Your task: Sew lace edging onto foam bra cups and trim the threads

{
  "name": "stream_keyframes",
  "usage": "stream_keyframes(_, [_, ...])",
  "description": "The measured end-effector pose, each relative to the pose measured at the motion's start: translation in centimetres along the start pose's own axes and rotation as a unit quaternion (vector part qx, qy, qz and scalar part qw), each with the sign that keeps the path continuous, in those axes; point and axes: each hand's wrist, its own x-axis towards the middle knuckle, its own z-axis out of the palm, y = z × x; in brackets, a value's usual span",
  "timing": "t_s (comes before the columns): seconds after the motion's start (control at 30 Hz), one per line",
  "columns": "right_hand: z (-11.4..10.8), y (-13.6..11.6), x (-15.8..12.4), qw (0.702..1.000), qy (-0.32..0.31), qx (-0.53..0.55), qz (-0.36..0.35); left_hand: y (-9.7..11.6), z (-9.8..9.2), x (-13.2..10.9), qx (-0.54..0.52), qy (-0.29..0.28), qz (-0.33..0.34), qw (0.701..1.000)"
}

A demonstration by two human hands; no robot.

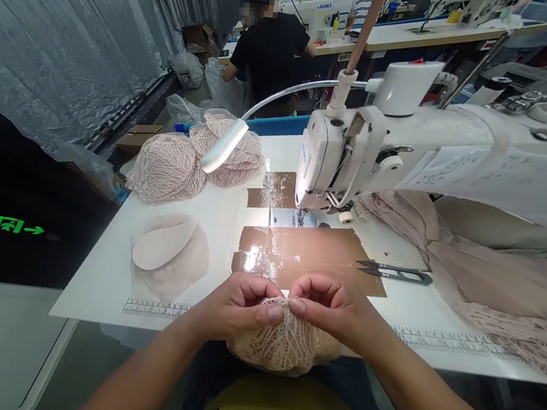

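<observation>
Pinching a domed beige lace piece [281, 348], left fingers [266, 314] and right fingers [303, 309] seem mid-job (pale oval fabric pad [159, 248] apparently left).

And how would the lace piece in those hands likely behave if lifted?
The lace piece is probably light and pliable, given its open, netlike surface. It may keep some shape, since it bulges roundly below the left hand and right hand. Slipping seems unlikely, its upper edge being pinched by both.

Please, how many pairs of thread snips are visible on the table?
1: the black snips, lying beyond the right hand, partly over the brown sheet. Others may be hidden under the fabric on the right.
</observation>
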Motion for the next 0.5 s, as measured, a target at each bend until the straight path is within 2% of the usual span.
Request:
stream_keyframes(0.13, [-0.4, 0.0, 0.3, 1.000, -0.007, 0.024, -0.002, -0.2, 0.7, 0.7, -0.005, 0.023, 0.015, 1.000])
stream_keyframes(0.23, [-0.5, 0.0, 0.7, 0.999, -0.001, 0.033, 0.020, -0.5, 1.5, 1.4, -0.034, 0.079, 0.006, 0.996])
stream_keyframes(0.3, [-0.9, -0.1, 0.8, 0.999, 0.012, 0.037, 0.032, -0.4, 1.4, 1.5, -0.087, 0.127, -0.018, 0.988])
stream_keyframes(0.4, [-2.3, -0.3, 0.6, 0.998, 0.061, 0.001, 0.019, 1.2, -0.6, 0.5, -0.127, 0.235, -0.015, 0.963])
stream_keyframes(0.43, [-3.0, -0.4, 0.3, 0.996, 0.082, -0.023, 0.014, 2.2, -1.7, -0.1, -0.113, 0.278, 0.002, 0.954])
stream_keyframes(0.5, [-4.4, -0.6, -0.4, 0.989, 0.118, -0.082, 0.020, 4.4, -3.9, -1.3, -0.048, 0.414, 0.083, 0.905])
